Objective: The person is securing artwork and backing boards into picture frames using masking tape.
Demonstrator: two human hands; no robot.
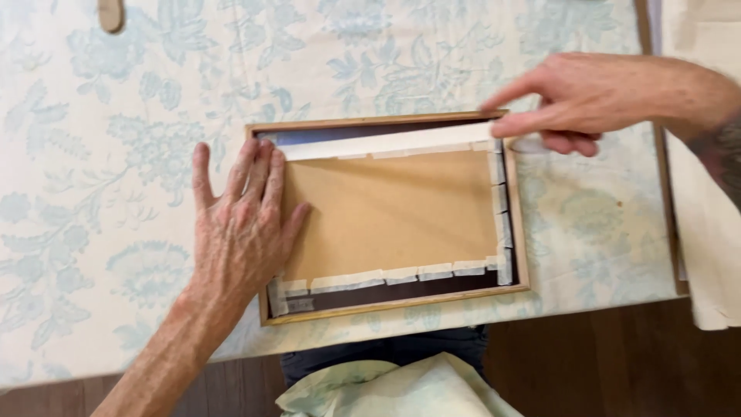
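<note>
Left hand (243, 224) lying flat, open, pinning frame (519, 232) backing board (394, 212); right hand (575, 96) pinching tape strip (386, 142) at its right end, strip running left-right.

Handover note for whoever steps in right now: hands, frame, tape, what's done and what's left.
Left hand: flat, palm down, pressing the left side of the brown backing board inside the wooden frame.
Right hand: fingers pinched at the right end of a long white tape strip along the board's top edge.
Frame lies face down on the floral tablecloth.
Done: short tape pieces along the bottom and right edges.
Left: top strip looks not fully pressed down; the left edge is hidden under the hand.
</note>
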